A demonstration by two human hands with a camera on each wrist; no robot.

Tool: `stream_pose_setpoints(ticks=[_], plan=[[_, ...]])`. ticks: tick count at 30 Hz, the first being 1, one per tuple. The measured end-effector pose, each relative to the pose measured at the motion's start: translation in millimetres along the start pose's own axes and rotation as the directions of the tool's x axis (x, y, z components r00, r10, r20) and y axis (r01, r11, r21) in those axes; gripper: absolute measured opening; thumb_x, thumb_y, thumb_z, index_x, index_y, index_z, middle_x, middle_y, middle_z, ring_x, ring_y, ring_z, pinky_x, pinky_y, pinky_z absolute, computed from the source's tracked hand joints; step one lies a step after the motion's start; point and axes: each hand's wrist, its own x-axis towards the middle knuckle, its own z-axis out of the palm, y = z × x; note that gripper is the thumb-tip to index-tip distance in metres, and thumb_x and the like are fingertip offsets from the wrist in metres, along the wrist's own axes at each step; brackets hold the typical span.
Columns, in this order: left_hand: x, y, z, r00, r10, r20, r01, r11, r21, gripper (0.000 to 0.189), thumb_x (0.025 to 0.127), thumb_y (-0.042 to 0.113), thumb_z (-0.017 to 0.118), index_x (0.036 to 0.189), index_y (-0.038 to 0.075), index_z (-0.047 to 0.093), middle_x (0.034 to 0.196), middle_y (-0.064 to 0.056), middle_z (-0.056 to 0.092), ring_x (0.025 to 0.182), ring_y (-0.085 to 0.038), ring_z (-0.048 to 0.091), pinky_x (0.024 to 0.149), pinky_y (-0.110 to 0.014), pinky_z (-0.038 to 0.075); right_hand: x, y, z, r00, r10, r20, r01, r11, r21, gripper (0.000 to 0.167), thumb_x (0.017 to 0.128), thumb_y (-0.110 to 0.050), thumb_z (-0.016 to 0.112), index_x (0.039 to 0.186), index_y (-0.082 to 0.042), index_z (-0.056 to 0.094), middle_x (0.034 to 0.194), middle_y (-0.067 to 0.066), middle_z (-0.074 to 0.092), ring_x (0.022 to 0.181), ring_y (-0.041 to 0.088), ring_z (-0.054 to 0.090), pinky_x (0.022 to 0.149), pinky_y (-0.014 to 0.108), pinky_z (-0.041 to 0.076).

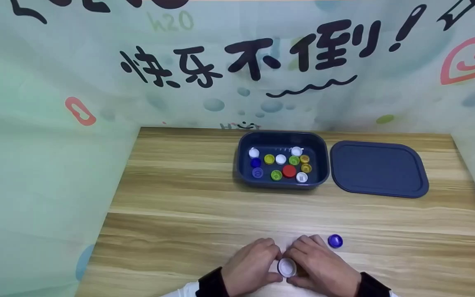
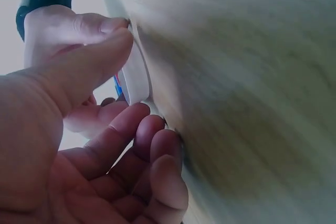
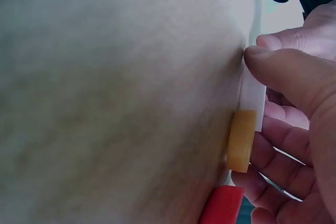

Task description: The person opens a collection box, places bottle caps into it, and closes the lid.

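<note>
A white bottle cap (image 1: 287, 267) lies at the table's near edge between both hands. My left hand (image 1: 250, 265) pinches it from the left, thumb on the near side and fingertips on the far side. From the right, my right hand (image 1: 324, 265) holds the same cap between thumb and fingers. In the right wrist view an orange cap (image 3: 241, 141) stands close to the white one by the right fingers. A red cap (image 3: 222, 205) shows just below it. Both are hidden under the right hand in the head view. A purple cap (image 1: 335, 241) lies beyond the right hand.
A dark blue box (image 1: 241, 181) stands at the back of the wooden table (image 1: 171, 185), holding several caps in white, blue, purple, yellow, green, orange and red. Its flat blue lid (image 1: 379, 169) lies to the right. A printed cloth (image 1: 204, 107) hangs behind.
</note>
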Motion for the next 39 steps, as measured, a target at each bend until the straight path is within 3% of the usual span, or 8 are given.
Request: stream_pose_setpoints(ticks=[7, 11, 14, 19, 23, 26, 32, 39], plan=[[1.7, -3.0, -3.1, 0.998, 0.006, -0.066, -0.014, 0.993, -0.114, 0.027, 0.086, 0.031, 0.090, 0.099, 0.014, 0.074, 0.092, 0.008, 0.063, 0.084, -0.001, 0.055, 0.075, -0.015, 0.049, 3.0, -1, -6, 0.998, 0.055, -0.020, -0.054, 0.997, 0.058, 0.036, 0.085, -0.037, 0.091, 0.111, -0.020, 0.073, 0.108, -0.013, 0.066, 0.101, 0.006, 0.057, 0.087, 0.036, 0.047], [4.9, -4.6, -12.2, 0.992, -0.018, -0.126, -0.010, 0.976, -0.217, 0.026, 0.089, 0.024, 0.088, 0.105, 0.012, 0.072, 0.095, 0.005, 0.065, 0.085, 0.000, 0.055, 0.075, -0.015, 0.050, 8.1, 1, -16, 0.992, 0.124, -0.023, -0.121, 0.987, 0.109, 0.036, 0.088, -0.035, 0.089, 0.116, -0.020, 0.073, 0.111, -0.013, 0.065, 0.102, 0.005, 0.057, 0.086, 0.035, 0.048], [8.8, -5.4, -20.0, 0.983, -0.048, -0.175, -0.005, 0.956, -0.293, 0.028, 0.090, 0.019, 0.087, 0.111, 0.011, 0.070, 0.100, 0.003, 0.066, 0.087, -0.001, 0.058, 0.076, -0.015, 0.051, 12.9, 3, -24, 0.987, 0.147, -0.071, -0.137, 0.982, 0.131, 0.038, 0.088, -0.030, 0.090, 0.119, -0.018, 0.073, 0.114, -0.011, 0.065, 0.103, 0.005, 0.058, 0.085, 0.035, 0.052], [16.9, -7.2, -32.3, 0.962, -0.082, -0.259, -0.023, 0.925, -0.379, 0.030, 0.091, 0.010, 0.085, 0.116, 0.008, 0.069, 0.103, 0.001, 0.066, 0.089, -0.006, 0.064, 0.078, -0.014, 0.053, 26.4, 6, -36, 0.974, 0.123, -0.191, -0.089, 0.980, 0.178, 0.041, 0.086, -0.015, 0.091, 0.121, -0.011, 0.071, 0.114, -0.005, 0.063, 0.101, 0.008, 0.063, 0.084, 0.030, 0.059], [25.9, -9.5, -43.3, 0.937, -0.097, -0.336, -0.058, 0.904, -0.423, 0.033, 0.088, -0.001, 0.084, 0.117, 0.004, 0.068, 0.105, -0.003, 0.066, 0.088, -0.009, 0.064, 0.079, -0.017, 0.054, 40.9, 8, -45, 0.951, 0.092, -0.295, -0.025, 0.975, 0.221, 0.046, 0.082, -0.002, 0.091, 0.123, -0.007, 0.070, 0.115, 0.000, 0.063, 0.095, 0.012, 0.065, 0.078, 0.027, 0.061], [34.3, -11.3, -53.7, 0.921, -0.114, -0.373, -0.076, 0.885, -0.459, 0.037, 0.085, -0.007, 0.082, 0.118, 0.002, 0.068, 0.106, -0.004, 0.065, 0.090, -0.013, 0.064, 0.080, -0.020, 0.056, 51.8, 12, -53, 0.931, 0.090, -0.354, -0.007, 0.973, 0.231, 0.049, 0.080, 0.003, 0.091, 0.124, -0.006, 0.070, 0.116, 0.002, 0.063, 0.092, 0.015, 0.064, 0.073, 0.028, 0.060], [57.8, -19.6, -77.1, 0.905, -0.167, -0.392, -0.073, 0.845, -0.530, 0.038, 0.085, -0.012, 0.080, 0.119, 0.000, 0.068, 0.105, -0.006, 0.063, 0.089, -0.014, 0.064, 0.077, -0.022, 0.058, 75.2, 25, -69, 0.908, 0.139, -0.396, -0.035, 0.966, 0.257, 0.050, 0.079, 0.006, 0.090, 0.124, -0.001, 0.070, 0.114, 0.006, 0.063, 0.089, 0.015, 0.061, 0.069, 0.027, 0.058], [98.7, -36.6, -93.5, 0.881, -0.286, -0.376, -0.020, 0.773, -0.634, 0.036, 0.088, -0.009, 0.079, 0.121, -0.001, 0.070, 0.106, -0.006, 0.064, 0.087, -0.011, 0.065, 0.076, -0.023, 0.059, 105.7, 49, -83, 0.872, 0.290, -0.395, -0.186, 0.941, 0.281, 0.046, 0.082, 0.005, 0.089, 0.124, -0.001, 0.072, 0.112, 0.010, 0.060, 0.084, 0.014, 0.062, 0.070, 0.022, 0.054]])
